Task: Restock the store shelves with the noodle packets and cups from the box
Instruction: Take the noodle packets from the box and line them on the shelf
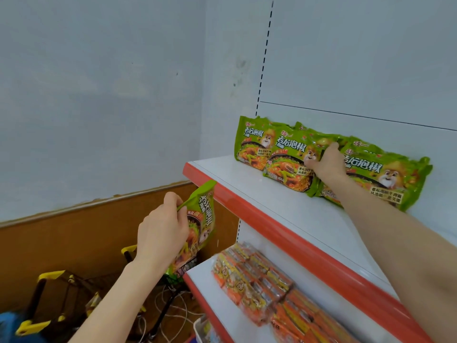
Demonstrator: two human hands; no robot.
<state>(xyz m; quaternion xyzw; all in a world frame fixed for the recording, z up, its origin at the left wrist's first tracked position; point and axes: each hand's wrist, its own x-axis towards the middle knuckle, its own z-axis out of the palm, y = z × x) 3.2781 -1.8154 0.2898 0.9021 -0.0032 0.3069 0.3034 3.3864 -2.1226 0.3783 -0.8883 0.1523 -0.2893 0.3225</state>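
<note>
Fingers of the left hand are pinching a green noodle packet beside the top shelf, while the right hand is gripping a shelved packet.

**Fig.** Shop corner. Pale blue-grey wall above & behind left-hand fingers; brown lower panel below-left of them, top edge ragged. White back panel w/ slotted upright above right-hand fingers. White shelf, red front lip, runs between both sets of fingers; second shelf beneath. Black-yellow basket frame & white cables at floor level, below left-hand fingers. Light even, diffuse.
</note>
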